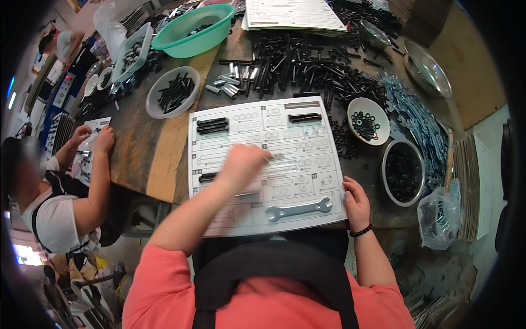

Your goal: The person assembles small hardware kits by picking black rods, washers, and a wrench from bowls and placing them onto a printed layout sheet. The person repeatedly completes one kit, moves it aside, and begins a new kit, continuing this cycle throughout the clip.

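A printed hardware sheet (287,142) with part outlines lies before me at the table's front edge. My left hand (246,164), blurred, hovers over its middle with the fingers drawn together; whether they hold anything is not visible. At the sheet's right edge, my right hand (356,203) grips the border. Black bolts (212,126) sit in the upper left box and more black bolts (304,118) in the upper right. Another black bolt (208,177) is partly behind my left forearm. A silver rod-like part (247,195) and an open-end wrench (299,209) rest lower down.
Loose black bolts (296,61) and silver sleeves (230,84) are heaped beyond the sheet. A plastic tub (194,93) stands left, a bowl of washers (385,133) and a metal bowl (421,193) right. A co-worker (61,205) works at the left.
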Available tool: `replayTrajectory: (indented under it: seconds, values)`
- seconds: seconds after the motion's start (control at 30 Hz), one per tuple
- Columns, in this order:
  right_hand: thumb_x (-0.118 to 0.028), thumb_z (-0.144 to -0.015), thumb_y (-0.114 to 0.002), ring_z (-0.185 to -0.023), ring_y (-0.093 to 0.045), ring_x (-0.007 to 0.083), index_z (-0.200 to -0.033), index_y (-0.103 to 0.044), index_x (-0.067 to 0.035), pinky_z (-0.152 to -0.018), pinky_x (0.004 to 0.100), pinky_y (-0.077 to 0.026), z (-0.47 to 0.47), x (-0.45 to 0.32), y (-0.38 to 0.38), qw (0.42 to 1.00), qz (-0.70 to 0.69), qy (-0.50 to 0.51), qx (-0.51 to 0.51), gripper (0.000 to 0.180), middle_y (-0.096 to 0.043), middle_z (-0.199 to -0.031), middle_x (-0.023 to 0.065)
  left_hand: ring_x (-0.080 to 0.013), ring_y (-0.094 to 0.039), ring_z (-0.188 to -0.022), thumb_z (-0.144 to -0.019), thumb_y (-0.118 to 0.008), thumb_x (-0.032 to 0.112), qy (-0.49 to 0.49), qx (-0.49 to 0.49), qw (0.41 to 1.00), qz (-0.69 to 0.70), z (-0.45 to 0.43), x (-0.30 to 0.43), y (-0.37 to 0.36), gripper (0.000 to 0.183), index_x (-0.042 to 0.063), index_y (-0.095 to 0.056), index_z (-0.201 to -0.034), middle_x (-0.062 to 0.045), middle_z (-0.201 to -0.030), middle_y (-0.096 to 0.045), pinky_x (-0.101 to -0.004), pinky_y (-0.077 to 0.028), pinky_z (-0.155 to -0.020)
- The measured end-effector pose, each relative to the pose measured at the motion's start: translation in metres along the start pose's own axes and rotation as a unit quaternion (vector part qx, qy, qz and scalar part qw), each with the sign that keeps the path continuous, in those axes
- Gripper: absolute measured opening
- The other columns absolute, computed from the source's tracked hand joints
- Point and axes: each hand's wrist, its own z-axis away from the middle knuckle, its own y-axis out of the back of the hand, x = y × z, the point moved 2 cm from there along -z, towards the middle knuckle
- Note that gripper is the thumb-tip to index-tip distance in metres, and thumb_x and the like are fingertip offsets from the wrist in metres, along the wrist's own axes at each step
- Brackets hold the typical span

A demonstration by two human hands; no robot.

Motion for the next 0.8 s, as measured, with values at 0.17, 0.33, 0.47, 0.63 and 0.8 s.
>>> replayTrajectory:
  seconds: [0.17, 0.33, 0.47, 0.63, 0.8]
  values:
    - [-0.003, -0.086, -0.052, -0.113, -0.048, 0.0183, -0.111, -0.056, 0.002, -0.094, 0.028, -0.039, -0.002, -0.001, 0.001, 1.0, 0.025, 0.001, -0.01, 0.025, -0.048, -0.127, 0.0123, -0.02, -0.055, -0.072, -0.07, -0.066, 0.01, 0.001, -0.054, 0.997, -0.048, 0.028, 0.025, -0.041, 0.009, 0.013, -0.063, -0.078, 0.0, -0.074, -0.058, -0.0335, -0.039, -0.077]
    - [-0.003, -0.087, -0.052, -0.11, -0.051, 0.0175, -0.11, -0.057, 0.002, -0.092, 0.0276, -0.041, -0.001, -0.001, 0.0, 1.0, 0.004, -0.001, -0.001, 0.024, -0.048, -0.127, 0.0119, -0.0201, -0.056, -0.076, -0.071, -0.068, 0.012, 0.022, -0.047, 0.998, -0.032, 0.027, 0.028, -0.04, 0.01, 0.013, -0.063, -0.08, 0.0, -0.076, -0.058, -0.035, -0.038, -0.08]
    - [-0.004, -0.087, -0.052, -0.11, -0.051, 0.0175, -0.109, -0.058, 0.002, -0.092, 0.0279, -0.042, -0.002, -0.004, -0.001, 1.0, -0.002, -0.012, -0.003, 0.023, -0.049, -0.126, 0.0116, -0.0195, -0.056, -0.078, -0.071, -0.069, 0.014, 0.028, -0.065, 0.996, -0.045, 0.028, 0.027, -0.042, 0.015, 0.013, -0.064, -0.085, -0.001, -0.081, -0.059, -0.0354, -0.038, -0.081]
    - [-0.003, -0.083, -0.055, -0.094, -0.056, 0.0265, -0.106, -0.058, 0.001, -0.084, 0.0314, -0.046, -0.022, -0.028, 0.02, 0.957, 0.271, 0.068, 0.079, 0.024, -0.056, -0.107, 0.0154, -0.0199, -0.057, -0.085, -0.071, -0.071, 0.018, 0.091, -0.033, 0.995, -0.001, 0.034, 0.028, -0.016, 0.032, 0.01, -0.062, -0.1, -0.004, -0.092, -0.059, -0.0365, -0.035, -0.085]
    - [-0.01, -0.083, -0.054, -0.091, -0.056, 0.036, -0.126, -0.041, -0.002, -0.077, 0.0425, -0.048, -0.048, -0.019, 0.017, 0.841, 0.528, -0.067, 0.096, 0.046, -0.049, -0.109, 0.0182, -0.0165, -0.056, -0.071, -0.071, -0.071, 0.013, 0.125, 0.003, 0.992, 0.029, 0.059, 0.03, 0.009, 0.031, 0.007, -0.062, -0.1, -0.005, -0.093, -0.058, -0.0337, -0.036, -0.081]
